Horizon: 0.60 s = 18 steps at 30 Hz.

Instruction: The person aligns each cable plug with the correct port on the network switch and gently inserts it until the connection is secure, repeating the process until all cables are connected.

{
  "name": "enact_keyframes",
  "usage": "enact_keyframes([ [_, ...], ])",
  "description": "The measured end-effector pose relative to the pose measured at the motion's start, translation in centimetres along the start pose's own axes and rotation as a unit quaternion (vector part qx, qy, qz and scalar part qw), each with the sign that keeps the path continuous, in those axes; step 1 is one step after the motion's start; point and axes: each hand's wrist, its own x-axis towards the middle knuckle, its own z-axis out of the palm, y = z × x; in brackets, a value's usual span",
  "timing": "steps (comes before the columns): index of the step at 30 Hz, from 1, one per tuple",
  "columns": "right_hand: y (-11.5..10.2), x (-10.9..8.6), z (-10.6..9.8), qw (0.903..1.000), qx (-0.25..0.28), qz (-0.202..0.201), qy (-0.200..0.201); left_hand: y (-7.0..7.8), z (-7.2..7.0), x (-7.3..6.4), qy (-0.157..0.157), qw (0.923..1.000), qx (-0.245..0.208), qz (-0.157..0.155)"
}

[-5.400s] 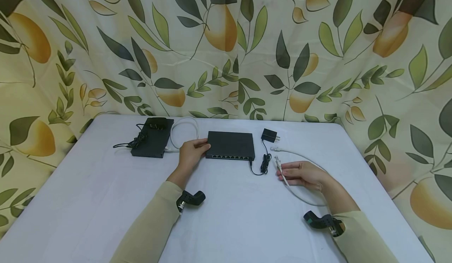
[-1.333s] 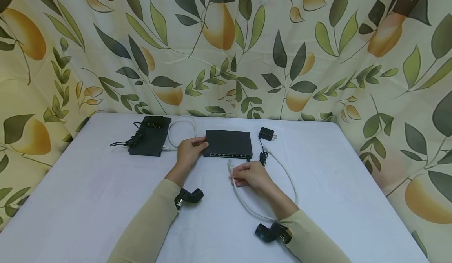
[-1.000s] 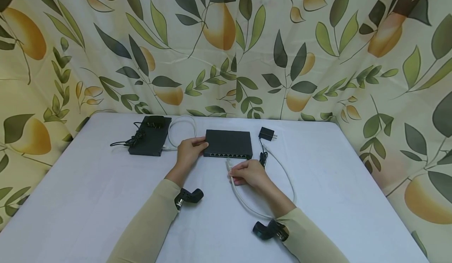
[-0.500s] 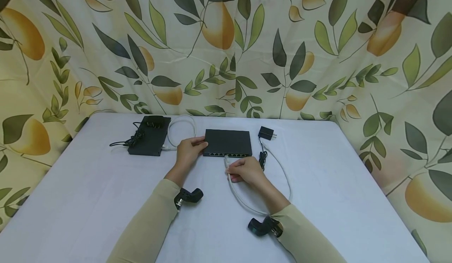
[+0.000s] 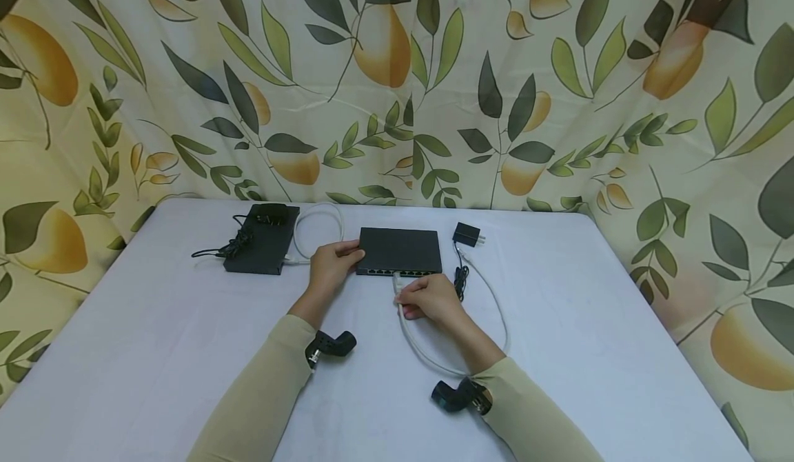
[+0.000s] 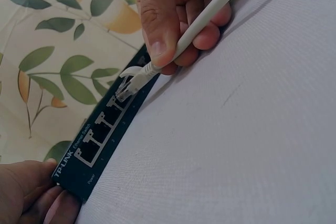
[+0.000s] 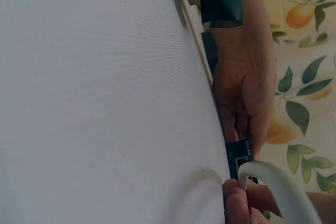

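A black TP-LINK Ethernet switch [image 5: 400, 249] lies mid-table, its row of ports facing me. My left hand [image 5: 331, 267] grips its left end between thumb and fingers. In front of the ports, my right hand [image 5: 431, 298] pinches a white Ethernet cable [image 5: 409, 341] just behind its plug. The left wrist view has the clear plug [image 6: 126, 88] right at the mouth of a port near the middle of the row. From there the cable loops toward me and back to the right. In the right wrist view the cable [image 7: 283, 190] partly hides the switch.
At the left lies another black box [image 5: 267, 248], with a black adapter [image 5: 271, 214] and bundled cord on it and a looped white cable [image 5: 341, 227] beside it. Right of the switch are a power adapter [image 5: 466, 233] and its tied cord [image 5: 461, 283]. A patterned curtain [image 5: 397, 138] hangs behind.
My right hand has carried the cable's plug leftward from the right side of the table to the switch's ports, lately edging forward. My left hand has stayed on the switch.
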Motion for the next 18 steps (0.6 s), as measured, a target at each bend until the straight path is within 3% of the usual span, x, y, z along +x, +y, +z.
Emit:
enact_keyframes([
  [18,-0.41,-0.01,0.39,0.9999,-0.004,0.001,0.014,-0.07,0.03,0.04,0.003,1.0,-0.001,0.008],
])
